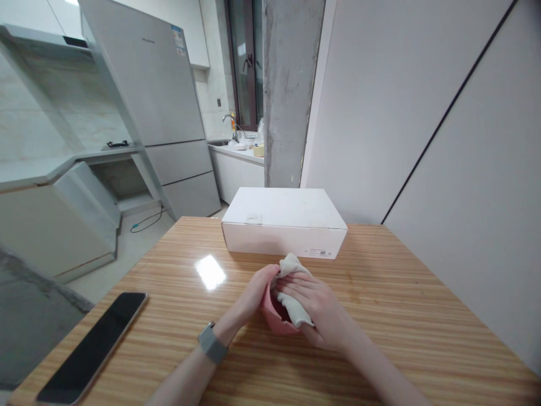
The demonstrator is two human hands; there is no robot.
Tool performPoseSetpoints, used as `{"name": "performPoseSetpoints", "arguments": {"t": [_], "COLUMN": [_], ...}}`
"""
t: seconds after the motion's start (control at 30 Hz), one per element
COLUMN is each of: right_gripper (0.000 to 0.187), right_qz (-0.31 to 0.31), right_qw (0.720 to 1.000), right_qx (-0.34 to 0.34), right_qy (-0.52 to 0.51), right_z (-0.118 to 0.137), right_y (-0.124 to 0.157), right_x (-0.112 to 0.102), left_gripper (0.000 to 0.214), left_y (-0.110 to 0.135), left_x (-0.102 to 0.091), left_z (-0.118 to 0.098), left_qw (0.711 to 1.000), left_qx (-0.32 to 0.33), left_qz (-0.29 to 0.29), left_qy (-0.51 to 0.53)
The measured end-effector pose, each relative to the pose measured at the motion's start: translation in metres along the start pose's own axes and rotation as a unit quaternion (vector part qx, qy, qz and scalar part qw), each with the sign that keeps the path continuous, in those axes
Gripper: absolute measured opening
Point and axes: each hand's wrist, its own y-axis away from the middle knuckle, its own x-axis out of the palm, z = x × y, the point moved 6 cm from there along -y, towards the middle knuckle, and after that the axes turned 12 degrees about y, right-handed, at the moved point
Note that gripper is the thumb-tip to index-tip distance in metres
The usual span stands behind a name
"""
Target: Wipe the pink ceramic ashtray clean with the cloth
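Observation:
A small pink bowl (pixel 274 321) rests on the wooden table (pixel 401 304), tipped toward me. My left hand (pixel 253 296) is wrapped round its left rim. My right hand (pixel 323 313) presses a crumpled white cloth (pixel 291 304) against the bowl's rim and inside, fingers closed over the cloth. A grey watch sits on my left wrist.
A closed white cardboard box (pixel 284 221) lies just behind the hands. A black phone (pixel 95 344) lies face up near the table's left front edge. A grey wall runs along the right side. Beyond the table stand a fridge (pixel 156 107), counters and a sink.

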Motion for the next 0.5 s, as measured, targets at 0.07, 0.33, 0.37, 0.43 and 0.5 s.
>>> {"name": "performPoseSetpoints", "arguments": {"t": [0.07,0.33,0.37,0.43,0.5], "right_gripper": [0.050,0.052,0.053,0.055,0.056], "right_qz": [-0.008,-0.045,-0.040,-0.031,-0.028], "right_qw": [1.000,0.994,0.995,0.996,0.997], "right_qx": [0.013,-0.015,-0.029,-0.055,-0.067], "right_qy": [0.019,0.099,0.088,0.054,0.023], "right_z": [-0.003,-0.005,-0.002,0.004,0.010], "right_y": [0.000,0.006,0.006,0.005,0.003], "right_x": [0.001,-0.004,-0.004,-0.003,-0.001], "left_gripper": [0.035,0.041,0.040,0.041,0.041], "left_y": [0.005,0.016,0.016,0.016,0.016], "left_x": [0.004,0.018,0.018,0.015,0.011], "left_z": [-0.005,-0.001,0.000,0.001,-0.003], "left_qw": [1.000,0.992,0.990,0.989,0.990], "left_qx": [0.007,-0.032,-0.053,-0.090,-0.103], "left_qz": [0.010,0.069,0.076,0.072,0.054], "left_qy": [-0.001,0.097,0.103,0.096,0.078]}}
